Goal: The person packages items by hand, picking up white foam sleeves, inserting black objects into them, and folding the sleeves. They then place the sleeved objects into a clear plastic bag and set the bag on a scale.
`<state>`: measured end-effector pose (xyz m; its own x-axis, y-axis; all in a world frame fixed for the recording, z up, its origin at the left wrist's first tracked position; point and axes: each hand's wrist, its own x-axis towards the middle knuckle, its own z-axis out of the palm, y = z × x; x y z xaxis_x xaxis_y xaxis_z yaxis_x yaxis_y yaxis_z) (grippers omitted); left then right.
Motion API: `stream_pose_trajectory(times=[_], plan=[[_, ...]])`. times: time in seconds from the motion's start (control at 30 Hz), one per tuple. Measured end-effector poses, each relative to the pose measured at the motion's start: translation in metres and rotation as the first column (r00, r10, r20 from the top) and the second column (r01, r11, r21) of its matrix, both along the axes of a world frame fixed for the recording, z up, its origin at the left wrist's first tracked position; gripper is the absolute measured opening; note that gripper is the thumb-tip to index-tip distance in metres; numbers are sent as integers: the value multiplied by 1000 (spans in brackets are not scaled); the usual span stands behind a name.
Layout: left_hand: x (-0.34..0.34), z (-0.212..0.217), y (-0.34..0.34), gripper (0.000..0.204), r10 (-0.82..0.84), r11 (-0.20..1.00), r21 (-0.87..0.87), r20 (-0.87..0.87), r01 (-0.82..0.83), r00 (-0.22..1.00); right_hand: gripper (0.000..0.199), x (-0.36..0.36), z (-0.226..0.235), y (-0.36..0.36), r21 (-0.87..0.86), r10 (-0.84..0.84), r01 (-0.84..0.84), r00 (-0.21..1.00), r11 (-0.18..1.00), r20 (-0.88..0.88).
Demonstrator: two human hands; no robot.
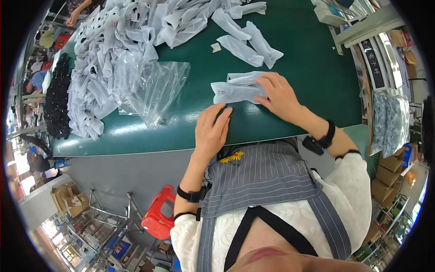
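Two pale packets (234, 94) being gripped by right hand (279, 97); left hand (210, 129) being held open, empty. Three packets (240, 50), one o'clock, apparently being set aside; heap (108, 50), eleven o'clock, seemingly being left.

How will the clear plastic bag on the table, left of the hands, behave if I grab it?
The clear plastic bag will probably flop, as its film lies creased and collapsed. It is likely light: the green table shows through the thin film. Its glossy surface may feel slippery.
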<state>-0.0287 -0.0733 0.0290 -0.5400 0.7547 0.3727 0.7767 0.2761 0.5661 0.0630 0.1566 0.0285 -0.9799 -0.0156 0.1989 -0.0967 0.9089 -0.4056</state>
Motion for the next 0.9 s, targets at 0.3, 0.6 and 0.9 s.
stream_pose_trajectory(times=[0.3,0.6,0.9], plan=[[-30,-28,39,45,-141,990,-35,-171,138,975,21,15,-40,-11,-505,-100,211,966,837,239],[6,-50,15,41,-28,1000,-15,-211,26,977,20,-2,-20,23,-883,78,271,943,384,324],[24,-38,17,26,-120,989,-95,-40,116,992,25,-101,23,12,-83,84,-96,987,992,-135]])
